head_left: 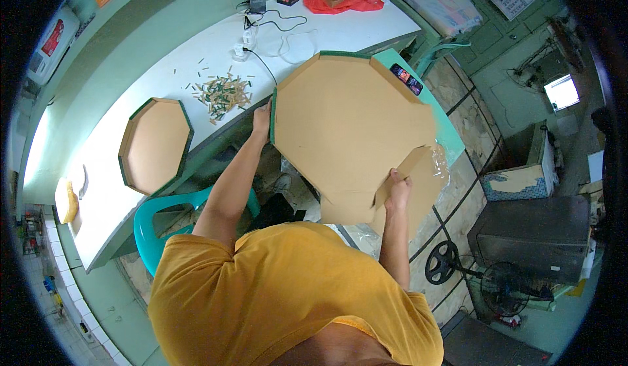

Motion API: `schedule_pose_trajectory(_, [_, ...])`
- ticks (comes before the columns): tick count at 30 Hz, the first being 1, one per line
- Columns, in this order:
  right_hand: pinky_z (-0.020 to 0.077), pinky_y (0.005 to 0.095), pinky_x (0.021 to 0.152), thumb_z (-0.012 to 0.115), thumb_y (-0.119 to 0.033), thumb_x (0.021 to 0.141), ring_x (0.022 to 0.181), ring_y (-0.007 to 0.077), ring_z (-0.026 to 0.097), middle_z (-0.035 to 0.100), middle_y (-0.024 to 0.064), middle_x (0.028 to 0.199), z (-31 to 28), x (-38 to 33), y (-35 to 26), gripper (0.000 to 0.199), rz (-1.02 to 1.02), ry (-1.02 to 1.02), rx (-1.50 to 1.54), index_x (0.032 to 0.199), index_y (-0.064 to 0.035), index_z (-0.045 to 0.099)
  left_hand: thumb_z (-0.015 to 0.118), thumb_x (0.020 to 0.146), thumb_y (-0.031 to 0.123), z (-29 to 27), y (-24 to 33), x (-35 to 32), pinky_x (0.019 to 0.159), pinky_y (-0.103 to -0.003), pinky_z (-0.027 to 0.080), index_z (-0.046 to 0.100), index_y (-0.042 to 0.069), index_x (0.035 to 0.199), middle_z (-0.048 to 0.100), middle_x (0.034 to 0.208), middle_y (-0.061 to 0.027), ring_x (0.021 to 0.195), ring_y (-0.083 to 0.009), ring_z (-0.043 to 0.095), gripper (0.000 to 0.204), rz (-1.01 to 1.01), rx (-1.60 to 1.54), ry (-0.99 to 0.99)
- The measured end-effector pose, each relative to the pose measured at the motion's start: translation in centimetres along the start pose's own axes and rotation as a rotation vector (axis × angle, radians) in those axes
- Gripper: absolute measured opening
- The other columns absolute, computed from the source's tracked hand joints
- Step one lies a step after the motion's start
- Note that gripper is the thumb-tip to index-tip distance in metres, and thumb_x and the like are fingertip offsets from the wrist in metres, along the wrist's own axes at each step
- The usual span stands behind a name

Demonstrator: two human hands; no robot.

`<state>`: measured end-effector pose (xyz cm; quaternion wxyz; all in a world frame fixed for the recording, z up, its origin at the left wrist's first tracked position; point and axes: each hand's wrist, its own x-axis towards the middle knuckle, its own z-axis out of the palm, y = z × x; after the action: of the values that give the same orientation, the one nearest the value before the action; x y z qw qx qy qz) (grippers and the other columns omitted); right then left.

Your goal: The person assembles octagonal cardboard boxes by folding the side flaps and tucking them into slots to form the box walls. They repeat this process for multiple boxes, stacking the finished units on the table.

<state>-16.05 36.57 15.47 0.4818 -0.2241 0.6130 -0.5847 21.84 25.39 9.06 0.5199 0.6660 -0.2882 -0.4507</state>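
Note:
A large brown cardboard sheet with many straight sides lies tilted in front of me. Green folded rims edge its left and top sides. My left hand grips the left rim, its fingers partly hidden by the board. Lower right, my right hand pinches a loose cardboard flap, which stands partly parted from the sheet along a ragged edge. Over on the white table sits a smaller octagonal cardboard tray with a green rim, and a pile of small green and brown strips lies beside it.
A smartphone rests on a green surface just right of the sheet. Cables and a charger lie on the white table. A teal plastic chair stands lower left, a black fan lower right.

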Motion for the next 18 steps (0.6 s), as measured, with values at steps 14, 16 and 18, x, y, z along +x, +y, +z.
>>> schedule_pose_trajectory(14, [0.0428,0.0312,0.056,0.062,-0.011,0.089,0.064,0.0145,0.052,0.056,0.0021,0.075,-11.2,0.6,9.0,0.010,-0.011,0.282,0.119,0.092,-0.0020,0.057,0.067,0.083,0.029,-5.2,4.3,5.7,0.089,-0.041,0.046,0.066,0.009,0.107,0.066,0.102,-0.0127,0.100,-0.0325,0.061,0.031,0.901,1.003,0.422])
schedule_pose_trajectory(16, [0.0450,0.0333,0.057,0.062,-0.018,0.090,0.059,0.0177,0.054,0.057,0.0045,0.070,-13.4,-0.1,10.4,0.018,0.202,0.263,-0.099,0.093,-0.0008,0.059,0.068,0.081,0.014,0.6,4.0,1.1,0.083,-0.042,0.048,0.068,0.005,0.099,0.066,0.098,-0.0135,0.093,-0.0335,0.062,0.020,1.075,0.713,0.100])
schedule_pose_trajectory(18, [0.0463,0.0346,0.055,0.060,-0.025,0.092,0.057,0.0208,0.057,0.061,0.0068,0.075,-15.7,-0.7,10.1,0.025,0.156,0.217,-0.512,0.094,0.0003,0.059,0.069,0.077,0.011,5.5,1.7,-4.4,0.082,-0.041,0.050,0.069,0.003,0.096,0.067,0.098,-0.0162,0.089,-0.0353,0.063,0.020,1.019,0.624,-0.549])
